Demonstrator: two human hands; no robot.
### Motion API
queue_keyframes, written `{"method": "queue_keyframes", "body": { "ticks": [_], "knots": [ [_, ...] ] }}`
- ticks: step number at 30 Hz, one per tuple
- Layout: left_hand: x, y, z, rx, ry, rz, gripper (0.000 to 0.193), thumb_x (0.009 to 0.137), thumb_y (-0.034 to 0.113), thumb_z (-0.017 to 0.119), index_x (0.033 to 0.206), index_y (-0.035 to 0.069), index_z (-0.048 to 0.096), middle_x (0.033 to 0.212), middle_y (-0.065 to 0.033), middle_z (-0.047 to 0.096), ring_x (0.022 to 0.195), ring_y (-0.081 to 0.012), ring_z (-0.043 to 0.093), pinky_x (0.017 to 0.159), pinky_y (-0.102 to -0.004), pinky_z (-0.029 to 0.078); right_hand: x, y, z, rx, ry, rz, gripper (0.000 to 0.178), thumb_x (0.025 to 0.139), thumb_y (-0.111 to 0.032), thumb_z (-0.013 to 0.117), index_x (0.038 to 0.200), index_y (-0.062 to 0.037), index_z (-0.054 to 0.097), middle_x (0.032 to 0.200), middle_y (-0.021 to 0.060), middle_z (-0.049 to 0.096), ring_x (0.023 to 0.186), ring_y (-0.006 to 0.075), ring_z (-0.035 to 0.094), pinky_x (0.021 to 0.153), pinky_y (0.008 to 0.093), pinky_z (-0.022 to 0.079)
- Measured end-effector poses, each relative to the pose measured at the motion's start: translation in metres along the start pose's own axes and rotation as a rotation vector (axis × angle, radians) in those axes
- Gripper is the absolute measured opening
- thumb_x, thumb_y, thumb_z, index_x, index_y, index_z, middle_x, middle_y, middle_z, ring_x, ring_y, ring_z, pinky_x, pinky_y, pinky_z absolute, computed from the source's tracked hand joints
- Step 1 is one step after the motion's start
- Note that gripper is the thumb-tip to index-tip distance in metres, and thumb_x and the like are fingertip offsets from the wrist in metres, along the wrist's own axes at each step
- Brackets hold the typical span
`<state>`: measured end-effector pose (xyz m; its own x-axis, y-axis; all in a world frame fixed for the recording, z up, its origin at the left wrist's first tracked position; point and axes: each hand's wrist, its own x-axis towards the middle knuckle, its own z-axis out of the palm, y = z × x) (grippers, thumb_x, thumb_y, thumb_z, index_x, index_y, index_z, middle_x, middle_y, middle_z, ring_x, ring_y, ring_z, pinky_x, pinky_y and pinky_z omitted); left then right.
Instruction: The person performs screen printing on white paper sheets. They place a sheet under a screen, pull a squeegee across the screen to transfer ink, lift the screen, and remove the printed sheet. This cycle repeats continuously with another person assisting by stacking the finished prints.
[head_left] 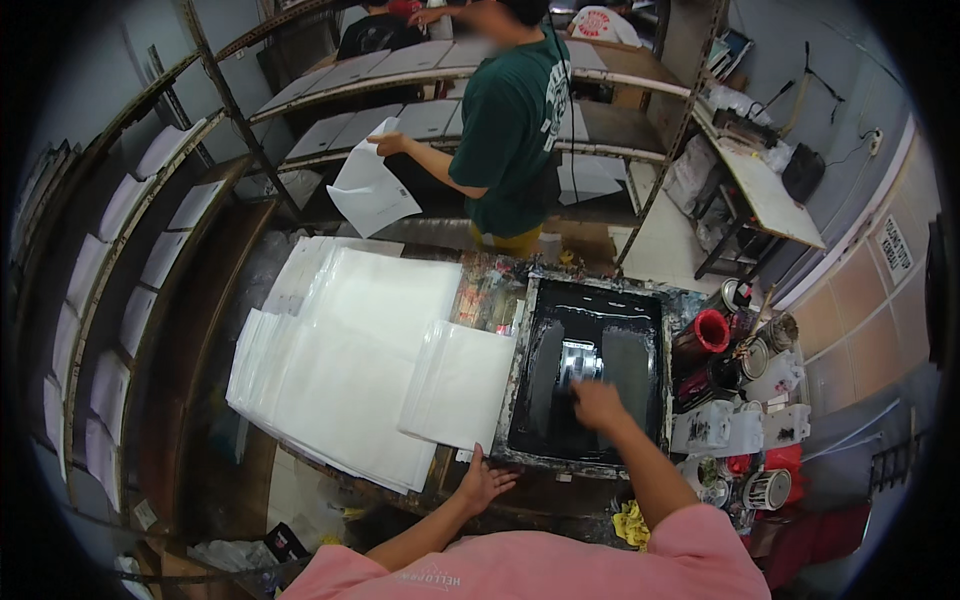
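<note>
A screen-printing frame (508,395) lies in front of me, its mesh coated with glossy black ink. My right hand (600,406) is closed over the lower middle of the screen, around what looks like a squeegee; its dark body barely stands out from the ink. My left hand (486,482) is open, fingers spread, at the frame's near left corner. Its thumb points up by the lower edge of a small stack of white sheets (460,385). Left of that stack lies a broad pile of larger white sheets (350,330).
Ink cans, one red-rimmed (708,330), and stained white containers (745,432) crowd the right side. A yellow cloth (631,524) lies near my right forearm. Shelves (150,190) with white sheets stand left and behind. A co-worker in green (510,130) holds a sheet (370,190) across the table.
</note>
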<state>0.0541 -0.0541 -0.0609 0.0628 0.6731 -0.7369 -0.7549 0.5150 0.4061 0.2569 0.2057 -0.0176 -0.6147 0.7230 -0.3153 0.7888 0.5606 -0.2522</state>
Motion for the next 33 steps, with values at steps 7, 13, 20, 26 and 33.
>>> {"method": "queue_keyframes", "body": {
  "ticks": [7,13,20,26,33],
  "knots": [
    [-0.037,0.032,0.029,0.149,-0.179,0.146,0.115,0.101,0.088,0.029,0.164,-0.006,0.016,0.159,-0.0331,0.047,0.142,-0.0422,0.056,0.124,-0.052,0.041,-0.145,-0.069,-0.035,-0.076,0.352,-0.003,0.041,0.094,-0.042,0.074,0.119,-0.0092,0.069,0.113,0.0146,0.067,0.114,0.0364,0.064,0.093,0.055,0.049],
    [-0.07,0.086,0.078,0.143,-0.448,0.424,0.093,0.109,0.077,0.023,0.154,-0.003,0.04,0.16,-0.029,0.05,0.147,-0.0372,0.053,0.125,-0.0505,0.04,-0.122,-0.087,-0.105,-0.147,0.902,-0.016,0.05,0.094,-0.054,0.073,0.101,-0.0047,0.072,0.1,0.014,0.066,0.102,0.0334,0.06,0.097,0.0517,0.036],
    [-0.039,0.092,0.062,1.275,-0.147,0.845,0.091,0.109,0.073,0.035,0.174,0.01,0.025,0.173,-0.0315,0.029,0.164,-0.046,0.019,0.131,-0.0624,0.012,-0.096,-0.085,-0.179,-0.152,0.972,-0.016,0.053,0.096,-0.057,0.07,0.089,-0.0047,0.077,0.089,0.0128,0.07,0.093,0.0313,0.063,0.095,0.0498,0.038],
    [0.025,0.03,-0.071,2.028,0.695,0.882,0.105,0.099,0.086,0.04,0.173,0.012,0.031,0.175,-0.037,0.016,0.166,-0.0521,-0.002,0.122,-0.0777,-0.013,-0.072,-0.068,-0.204,-0.138,1.019,-0.025,0.061,0.097,-0.063,0.066,0.091,-0.004,0.079,0.087,0.0127,0.072,0.088,0.0304,0.067,0.091,0.0472,0.039],
    [0.014,0.037,-0.044,2.067,0.543,0.567,0.117,0.096,0.091,0.038,0.17,0.002,0.03,0.178,-0.0305,0.017,0.168,-0.044,0.0,0.122,-0.0771,-0.014,-0.061,-0.069,-0.232,-0.077,1.035,-0.037,0.061,0.098,-0.062,0.067,0.093,-0.0027,0.08,0.079,0.0107,0.07,0.082,0.0288,0.066,0.087,0.0432,0.039]
  ]
}}
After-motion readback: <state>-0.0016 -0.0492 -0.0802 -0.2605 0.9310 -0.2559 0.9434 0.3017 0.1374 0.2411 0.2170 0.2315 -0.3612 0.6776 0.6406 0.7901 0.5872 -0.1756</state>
